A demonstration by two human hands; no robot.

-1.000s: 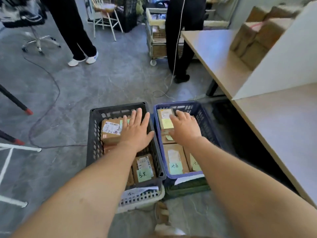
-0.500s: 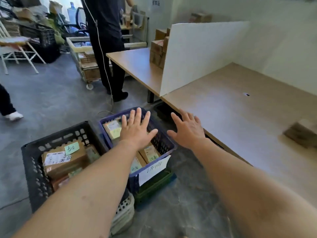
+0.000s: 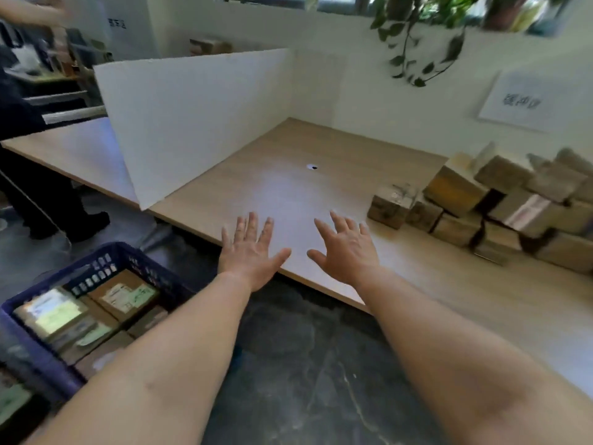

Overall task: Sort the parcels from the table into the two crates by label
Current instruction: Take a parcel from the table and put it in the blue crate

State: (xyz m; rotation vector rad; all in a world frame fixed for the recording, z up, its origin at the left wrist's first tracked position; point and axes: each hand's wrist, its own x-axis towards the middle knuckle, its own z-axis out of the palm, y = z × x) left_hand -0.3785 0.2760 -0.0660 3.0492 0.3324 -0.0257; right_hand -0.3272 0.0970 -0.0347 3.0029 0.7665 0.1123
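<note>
Both my hands reach out over the near edge of the wooden table (image 3: 288, 187), fingers spread and holding nothing. My left hand (image 3: 252, 250) is at the table's edge, my right hand (image 3: 346, 248) just right of it. A pile of brown cardboard parcels (image 3: 494, 203) sits on the table at the right, about a hand's length beyond my right hand; the nearest small parcel (image 3: 390, 203) stands at its left end. The blue crate (image 3: 134, 255) on the floor at the lower left holds several labelled parcels (image 3: 123, 295). The black crate is out of view.
A white foam board (image 3: 192, 117) stands upright on the table as a divider at the left. A person in dark trousers (image 3: 35, 187) stands on the grey floor beyond it. A paper sign (image 3: 523, 101) and a hanging plant (image 3: 417, 36) are on the back wall.
My view has swung right from the two crates to the table. Both hands have lifted away from the parcels in the crates and moved over the table's edge, still empty.
</note>
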